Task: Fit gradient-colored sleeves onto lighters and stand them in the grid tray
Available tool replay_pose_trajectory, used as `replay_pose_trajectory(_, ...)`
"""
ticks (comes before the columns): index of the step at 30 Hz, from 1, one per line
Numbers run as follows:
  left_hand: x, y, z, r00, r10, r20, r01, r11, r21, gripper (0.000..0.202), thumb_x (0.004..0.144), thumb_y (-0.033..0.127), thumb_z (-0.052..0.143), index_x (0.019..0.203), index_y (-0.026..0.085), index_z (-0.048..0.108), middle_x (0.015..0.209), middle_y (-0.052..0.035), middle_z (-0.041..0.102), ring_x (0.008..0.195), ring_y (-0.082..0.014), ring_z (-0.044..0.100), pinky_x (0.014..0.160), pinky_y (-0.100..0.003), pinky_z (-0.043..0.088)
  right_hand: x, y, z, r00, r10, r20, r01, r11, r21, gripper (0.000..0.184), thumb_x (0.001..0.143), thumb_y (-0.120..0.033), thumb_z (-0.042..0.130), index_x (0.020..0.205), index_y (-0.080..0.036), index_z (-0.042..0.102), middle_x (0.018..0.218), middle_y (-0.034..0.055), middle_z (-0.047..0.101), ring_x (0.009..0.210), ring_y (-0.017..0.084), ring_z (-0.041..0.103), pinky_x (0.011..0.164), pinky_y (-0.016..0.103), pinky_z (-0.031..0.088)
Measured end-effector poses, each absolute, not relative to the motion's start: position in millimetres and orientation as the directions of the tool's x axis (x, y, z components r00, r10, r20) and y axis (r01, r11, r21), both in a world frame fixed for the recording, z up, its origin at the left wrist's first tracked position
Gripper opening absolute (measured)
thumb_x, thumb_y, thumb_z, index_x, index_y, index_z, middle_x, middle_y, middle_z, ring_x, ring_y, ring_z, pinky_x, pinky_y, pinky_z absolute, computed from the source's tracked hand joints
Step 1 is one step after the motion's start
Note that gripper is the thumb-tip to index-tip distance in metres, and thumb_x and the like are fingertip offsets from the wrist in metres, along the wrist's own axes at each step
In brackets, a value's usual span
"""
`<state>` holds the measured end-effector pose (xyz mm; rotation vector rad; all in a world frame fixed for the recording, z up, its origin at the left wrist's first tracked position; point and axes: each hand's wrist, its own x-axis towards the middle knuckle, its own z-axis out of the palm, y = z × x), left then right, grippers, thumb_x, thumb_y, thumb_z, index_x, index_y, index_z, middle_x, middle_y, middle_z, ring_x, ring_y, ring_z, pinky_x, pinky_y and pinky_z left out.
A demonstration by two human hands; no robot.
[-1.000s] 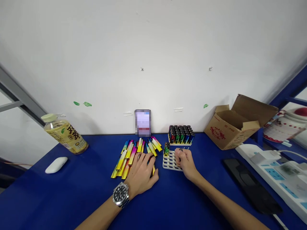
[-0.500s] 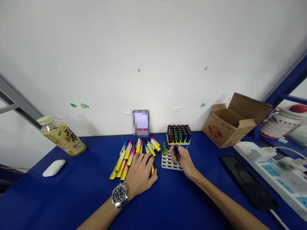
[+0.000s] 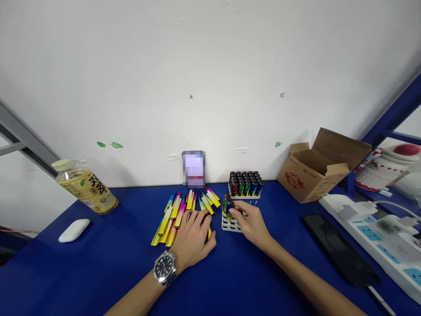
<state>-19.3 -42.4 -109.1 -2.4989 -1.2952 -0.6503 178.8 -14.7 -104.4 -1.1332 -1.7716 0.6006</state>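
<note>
My left hand (image 3: 192, 237), with a steel watch on the wrist, lies over the right front of a pile of shiny lighters (image 3: 164, 221) in gold, pink and blue. Its fingers are bent and apart, the thumb off to the side; what lies beneath the palm is hidden. Between the thumb and fingers of my right hand (image 3: 252, 221) is a dark-topped lighter (image 3: 230, 210), held upright over a white holed rack (image 3: 230, 226). Just behind it stand green lighters (image 3: 225, 202) in the rack's left corner. My right hand covers the rack's right side.
Behind, a second rack (image 3: 245, 197) is full of upright lighters. A phone (image 3: 194, 169) leans on the wall. An open carton (image 3: 299, 177), a black phone (image 3: 340, 250) and a power strip (image 3: 371, 237) are right; a drink bottle (image 3: 87, 188) and white case (image 3: 74, 230) left.
My right hand has moved left with its lighter, from the middle of the white rack to beside the green lighters. My left hand stays in place on the pile.
</note>
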Motion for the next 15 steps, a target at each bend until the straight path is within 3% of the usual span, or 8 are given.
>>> replay_pose_trajectory(6,-19.5,-42.4,-109.2,0.506,0.709,0.492,0.821,-0.57,-0.023,0.025,0.083,0.027,0.048,0.101,0.017,0.061,0.105,-0.0106,0.064,0.094,-0.0264,0.055,0.09,-0.048,0.04,176.3,-19.1,-104.5,-0.23,0.846,0.48,0.528,0.523,-0.669,0.028,0.092,-0.022,0.041,0.07,-0.019,0.058,0.064,0.0023,0.064,0.058,0.015,0.059,0.057,0.023,0.042)
replay_pose_trajectory(12,-18.4,-43.2,-108.1,0.502,0.709,0.496,0.823,-0.568,-0.021,0.025,0.083,0.027,0.048,0.102,0.016,0.06,0.105,-0.0107,0.064,0.093,-0.0262,0.055,0.09,-0.048,0.04,178.8,-14.7,-110.4,-0.319,0.793,0.519,0.775,0.533,-0.34,0.025,0.087,-0.008,0.041,0.067,-0.018,0.052,0.061,0.0038,0.058,0.057,0.017,0.054,0.057,0.026,0.034)
replay_pose_trajectory(15,-17.0,-43.6,-107.4,0.446,0.73,0.518,0.86,-0.51,-0.022,0.029,0.081,0.031,0.051,0.103,0.015,0.06,0.105,-0.0123,0.063,0.096,-0.0289,0.054,0.09,-0.05,0.04,177.7,-19.2,-108.3,-0.331,0.812,0.481,0.827,0.495,-0.265,0.021,0.091,-0.017,0.042,0.075,-0.018,0.055,0.07,0.0058,0.059,0.068,0.02,0.055,0.062,0.028,0.035)
